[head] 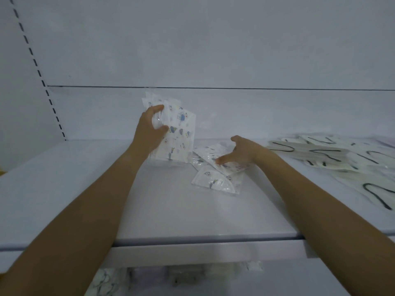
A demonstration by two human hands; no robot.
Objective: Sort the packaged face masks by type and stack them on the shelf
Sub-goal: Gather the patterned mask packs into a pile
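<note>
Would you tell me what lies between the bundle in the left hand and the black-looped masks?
In the head view, loose printed mask packs lie there on the shelf, with the right hand touching them.

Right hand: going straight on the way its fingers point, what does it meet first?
The right hand would likely meet the loose printed mask packets on the shelf first; it may be touching them now, depth unclear.

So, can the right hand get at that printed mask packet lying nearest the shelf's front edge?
Probably yes: the right hand is open just behind that packet, whose near part lies uncovered.
</note>
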